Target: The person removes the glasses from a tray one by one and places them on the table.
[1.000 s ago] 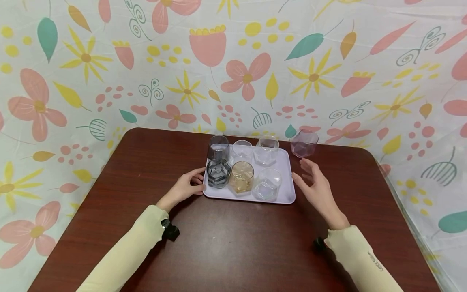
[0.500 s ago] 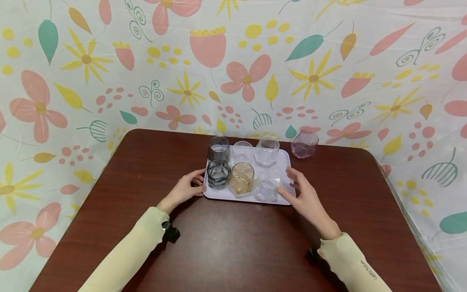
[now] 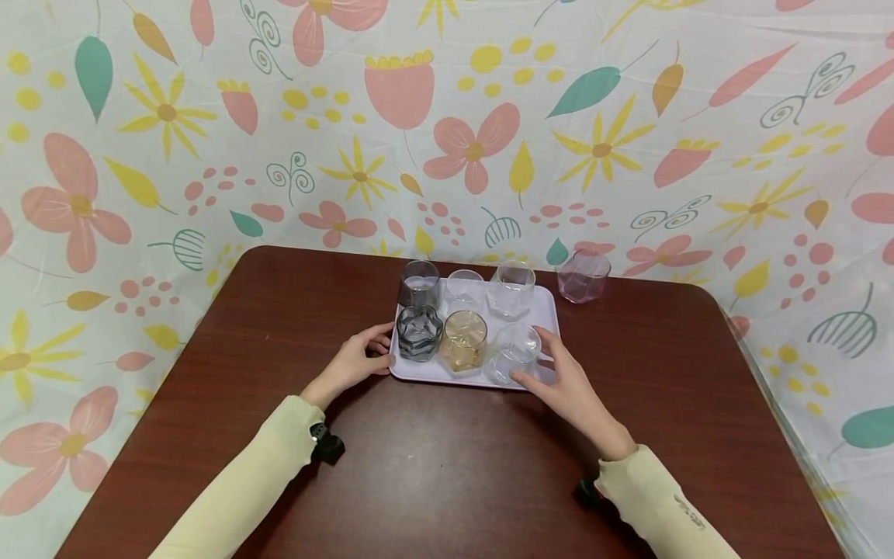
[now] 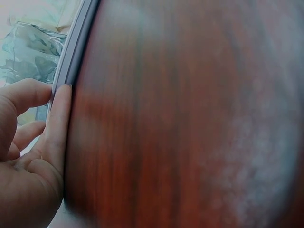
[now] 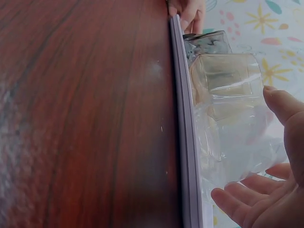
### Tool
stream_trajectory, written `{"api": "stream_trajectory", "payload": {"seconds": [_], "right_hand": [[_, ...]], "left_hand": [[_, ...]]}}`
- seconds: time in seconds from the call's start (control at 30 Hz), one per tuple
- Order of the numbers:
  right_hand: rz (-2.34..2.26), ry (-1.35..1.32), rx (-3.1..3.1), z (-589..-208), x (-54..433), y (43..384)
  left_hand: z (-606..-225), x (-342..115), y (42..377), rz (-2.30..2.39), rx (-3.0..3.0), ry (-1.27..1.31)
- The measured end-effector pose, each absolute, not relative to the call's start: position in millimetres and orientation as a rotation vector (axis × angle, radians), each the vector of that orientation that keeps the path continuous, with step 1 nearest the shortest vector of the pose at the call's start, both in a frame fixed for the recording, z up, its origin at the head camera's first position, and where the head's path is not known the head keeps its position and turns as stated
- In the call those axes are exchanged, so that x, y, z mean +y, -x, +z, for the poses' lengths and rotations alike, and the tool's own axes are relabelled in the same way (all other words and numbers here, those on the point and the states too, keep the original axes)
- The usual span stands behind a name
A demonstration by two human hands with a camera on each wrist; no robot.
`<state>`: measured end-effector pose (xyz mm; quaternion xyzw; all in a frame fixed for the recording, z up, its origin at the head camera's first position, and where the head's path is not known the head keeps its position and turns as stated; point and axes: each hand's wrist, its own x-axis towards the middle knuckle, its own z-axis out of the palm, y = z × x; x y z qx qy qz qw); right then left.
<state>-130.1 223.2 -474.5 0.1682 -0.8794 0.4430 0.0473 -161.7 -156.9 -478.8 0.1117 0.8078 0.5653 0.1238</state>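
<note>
My left hand [image 3: 355,359] holds the left edge of a pale lilac tray [image 3: 447,376], with its fingers [image 4: 58,111] at the rim. At the tray's front right corner my right hand [image 3: 569,388] spreads its thumb and fingers around a clear glass [image 3: 514,349]. Its fingers [image 5: 247,192] look fairly straight, close to the glass; firm contact cannot be made out. Beside that glass stand an amber glass [image 3: 464,341] and a wavy dark grey glass [image 3: 418,334]. Behind them are a smoky glass [image 3: 419,286] and two more clear glasses, one a clear tumbler [image 3: 512,293].
A pinkish-purple glass [image 3: 583,277] stands on the brown table [image 3: 419,466], off the tray at the back right. A flower-printed cloth [image 3: 447,140] hangs behind the table's far edge.
My right hand has moved left and toward me, from beside the tray's right edge to around the front right clear glass. The left hand stays at the tray's left edge.
</note>
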Motion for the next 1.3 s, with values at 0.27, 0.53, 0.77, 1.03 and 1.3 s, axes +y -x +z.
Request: {"api": "stream_trajectory", "payload": {"seconds": [0.27, 0.53, 0.77, 1.03, 1.3], "right_hand": [[1.368, -0.482, -2.711, -478, 220, 132], [1.351, -0.48, -2.721, -481, 219, 135], [1.357, -0.469, -2.722, -482, 218, 135], [1.363, -0.457, -2.712, -480, 216, 135], [1.349, -0.437, -2.695, -482, 215, 135]], "left_hand": [[-470, -156, 157, 1.673, 2.35, -0.34], [-470, -156, 157, 1.669, 2.354, -0.327], [-469, -155, 156, 1.674, 2.352, -0.318], [-473, -155, 159, 1.665, 2.36, -0.312], [-507, -160, 173, 1.667, 2.386, -0.299]]}}
